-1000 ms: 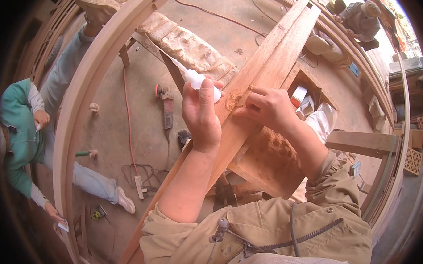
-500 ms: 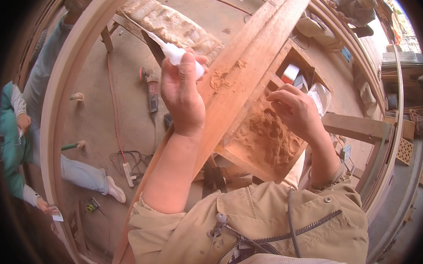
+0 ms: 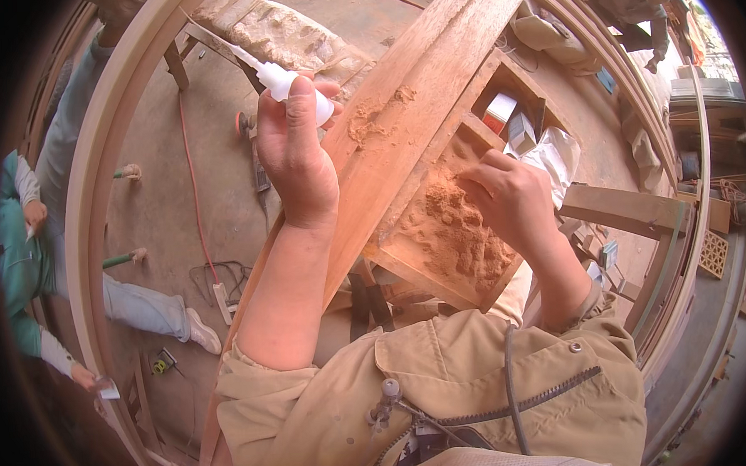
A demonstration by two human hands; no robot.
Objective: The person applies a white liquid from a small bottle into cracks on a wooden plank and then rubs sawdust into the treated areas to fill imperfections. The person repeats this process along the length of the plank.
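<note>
Here, tapered plastic btl point(image 3: 276, 81) in LH point(image 3: 299, 157)

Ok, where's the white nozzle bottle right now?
In the head view, the white bottle is in the upper part, left of centre, held in the left hand just left of the wooden plank.

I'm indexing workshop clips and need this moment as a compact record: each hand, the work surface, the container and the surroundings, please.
Left hand: grips a white squeeze bottle, long thin nozzle pointing up and left
Right hand: fingers bent, over the sawdust; contact unclear
Work surface: long wooden board, a patch of wood dust on it
Container: wooden tray, sawdust in one compartment, small boxes in another
Surroundings: co-worker in green at left; corded power tool on the floor
</note>
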